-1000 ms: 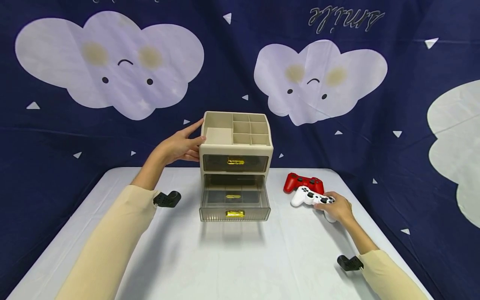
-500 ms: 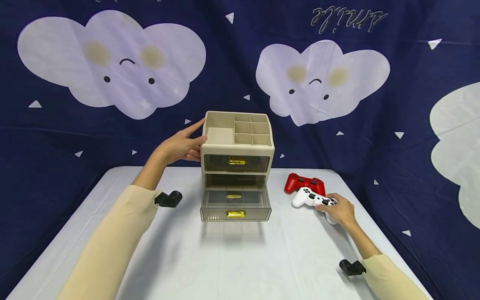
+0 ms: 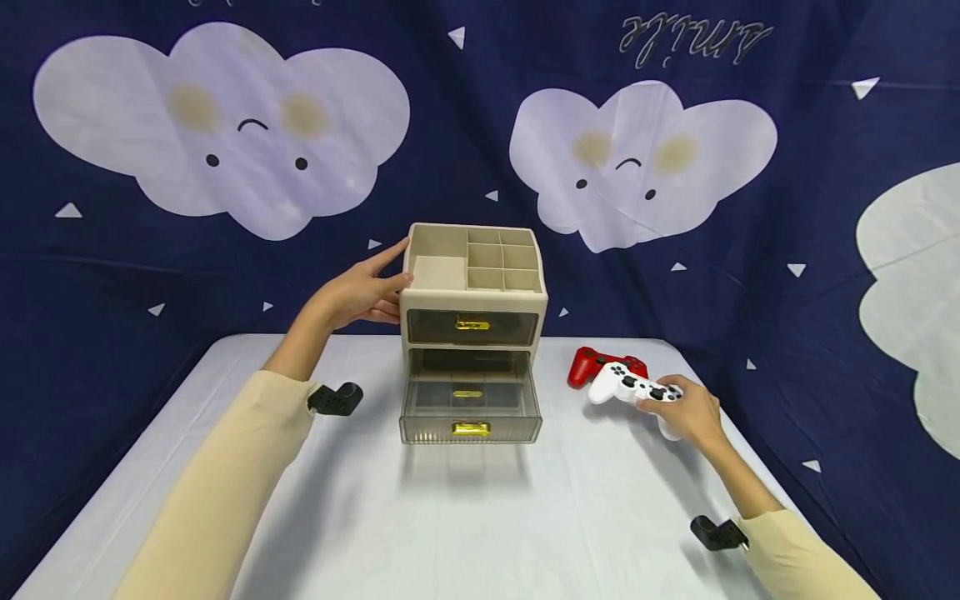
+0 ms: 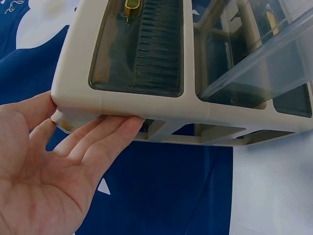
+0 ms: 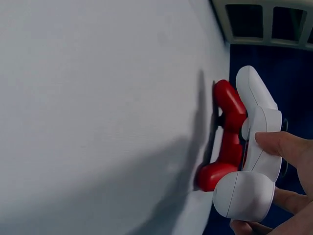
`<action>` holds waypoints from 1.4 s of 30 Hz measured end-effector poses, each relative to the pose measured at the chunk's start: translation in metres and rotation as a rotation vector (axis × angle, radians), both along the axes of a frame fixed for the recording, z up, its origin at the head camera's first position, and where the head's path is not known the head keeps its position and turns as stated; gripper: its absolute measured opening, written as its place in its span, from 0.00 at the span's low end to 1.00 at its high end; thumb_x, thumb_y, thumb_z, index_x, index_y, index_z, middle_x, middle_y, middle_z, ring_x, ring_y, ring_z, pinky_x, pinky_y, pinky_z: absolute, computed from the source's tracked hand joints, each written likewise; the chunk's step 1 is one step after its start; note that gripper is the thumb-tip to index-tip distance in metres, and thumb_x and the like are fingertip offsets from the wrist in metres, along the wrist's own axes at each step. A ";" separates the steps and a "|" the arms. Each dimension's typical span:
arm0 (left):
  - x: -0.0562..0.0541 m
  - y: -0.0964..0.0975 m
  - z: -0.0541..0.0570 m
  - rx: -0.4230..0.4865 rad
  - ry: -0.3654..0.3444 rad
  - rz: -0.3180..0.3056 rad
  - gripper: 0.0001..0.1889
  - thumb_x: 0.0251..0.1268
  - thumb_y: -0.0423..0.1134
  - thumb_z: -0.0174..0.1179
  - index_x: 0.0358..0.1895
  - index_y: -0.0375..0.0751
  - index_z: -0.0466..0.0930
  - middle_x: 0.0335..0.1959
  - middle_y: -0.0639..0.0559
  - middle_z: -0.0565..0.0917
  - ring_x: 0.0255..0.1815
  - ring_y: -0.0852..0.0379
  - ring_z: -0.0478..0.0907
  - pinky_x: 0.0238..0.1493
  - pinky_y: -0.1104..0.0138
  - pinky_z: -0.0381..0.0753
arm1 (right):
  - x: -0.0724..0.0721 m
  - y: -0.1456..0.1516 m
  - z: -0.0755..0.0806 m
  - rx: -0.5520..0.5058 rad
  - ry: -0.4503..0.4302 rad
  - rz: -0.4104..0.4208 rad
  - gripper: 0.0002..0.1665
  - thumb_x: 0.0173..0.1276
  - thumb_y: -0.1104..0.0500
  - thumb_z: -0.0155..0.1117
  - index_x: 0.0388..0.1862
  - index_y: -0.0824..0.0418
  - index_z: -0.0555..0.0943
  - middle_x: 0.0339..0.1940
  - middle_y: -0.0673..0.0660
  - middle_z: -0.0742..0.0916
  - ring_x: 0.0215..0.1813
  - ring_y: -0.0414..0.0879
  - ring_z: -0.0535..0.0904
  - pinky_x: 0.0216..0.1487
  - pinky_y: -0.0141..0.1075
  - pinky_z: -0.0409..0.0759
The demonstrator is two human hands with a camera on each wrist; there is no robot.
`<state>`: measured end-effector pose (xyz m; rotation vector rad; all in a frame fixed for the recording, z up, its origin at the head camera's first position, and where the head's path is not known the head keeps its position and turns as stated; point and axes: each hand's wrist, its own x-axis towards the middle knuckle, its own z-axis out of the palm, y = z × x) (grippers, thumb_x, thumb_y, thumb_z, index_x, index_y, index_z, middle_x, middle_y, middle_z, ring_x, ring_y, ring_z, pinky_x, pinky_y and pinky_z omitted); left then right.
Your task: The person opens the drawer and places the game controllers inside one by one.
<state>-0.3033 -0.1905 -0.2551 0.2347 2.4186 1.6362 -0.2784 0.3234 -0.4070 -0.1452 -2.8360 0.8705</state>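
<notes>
Game controller (image 3: 641,389) held off the table (image 3: 465,533)

It is white, and the right hand (image 3: 693,412) pinches it between thumb and fingers. The red controller (image 3: 585,367) lies close behind. The left hand (image 3: 352,296), fingers mostly straight, touches the side of the beige drawer organizer (image 3: 472,299). One see-through drawer (image 3: 429,431) is pulled out.

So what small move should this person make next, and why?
I'd probably bring the white controller left toward the open drawer: the right hand grips it clear of the table, that drawer is pulled out, and the left hand rests against the side of the organizer.
</notes>
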 end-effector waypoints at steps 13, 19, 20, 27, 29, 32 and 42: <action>0.001 -0.001 0.001 0.018 -0.017 -0.017 0.38 0.82 0.46 0.49 0.81 0.76 0.35 0.62 0.27 0.78 0.58 0.35 0.83 0.62 0.45 0.80 | 0.012 -0.018 0.053 0.046 -0.012 0.095 0.39 0.53 0.40 0.81 0.58 0.60 0.82 0.52 0.70 0.85 0.50 0.64 0.75 0.33 0.39 0.76; 0.000 0.000 0.000 0.020 -0.008 -0.008 0.38 0.83 0.46 0.49 0.82 0.74 0.35 0.62 0.27 0.78 0.58 0.35 0.83 0.62 0.45 0.81 | 0.020 -0.027 0.074 0.070 0.007 0.145 0.39 0.52 0.38 0.81 0.57 0.58 0.82 0.45 0.65 0.86 0.43 0.57 0.77 0.26 0.37 0.76; 0.000 0.000 0.000 0.021 -0.007 -0.007 0.38 0.83 0.46 0.49 0.82 0.74 0.35 0.63 0.28 0.78 0.58 0.34 0.83 0.62 0.45 0.81 | 0.022 -0.029 0.078 0.073 0.006 0.152 0.39 0.52 0.37 0.81 0.57 0.57 0.82 0.44 0.65 0.86 0.42 0.56 0.78 0.26 0.37 0.77; 0.000 -0.002 -0.001 0.012 0.001 -0.006 0.39 0.81 0.49 0.51 0.82 0.73 0.35 0.63 0.28 0.78 0.58 0.35 0.83 0.60 0.47 0.83 | 0.029 -0.043 0.097 0.088 0.007 0.197 0.41 0.52 0.35 0.80 0.59 0.55 0.81 0.45 0.65 0.85 0.40 0.55 0.79 0.29 0.36 0.76; 0.000 -0.002 -0.001 0.009 0.004 -0.007 0.39 0.81 0.50 0.51 0.82 0.73 0.35 0.63 0.28 0.78 0.57 0.35 0.84 0.58 0.48 0.84 | 0.031 -0.048 0.101 0.095 0.007 0.209 0.41 0.52 0.35 0.80 0.60 0.55 0.81 0.48 0.66 0.85 0.43 0.55 0.79 0.32 0.36 0.75; 0.001 -0.002 -0.001 0.012 0.004 -0.011 0.39 0.81 0.49 0.51 0.82 0.73 0.35 0.63 0.28 0.78 0.58 0.35 0.83 0.58 0.49 0.85 | 0.034 -0.056 0.107 0.105 0.015 0.226 0.41 0.53 0.35 0.79 0.60 0.55 0.82 0.49 0.67 0.85 0.44 0.56 0.79 0.34 0.35 0.74; 0.001 -0.002 -0.002 0.015 0.006 -0.008 0.39 0.81 0.49 0.51 0.82 0.75 0.35 0.63 0.28 0.77 0.57 0.35 0.83 0.60 0.47 0.83 | 0.041 -0.084 0.123 0.092 0.051 0.294 0.35 0.52 0.39 0.81 0.55 0.53 0.84 0.43 0.62 0.86 0.40 0.52 0.81 0.34 0.36 0.76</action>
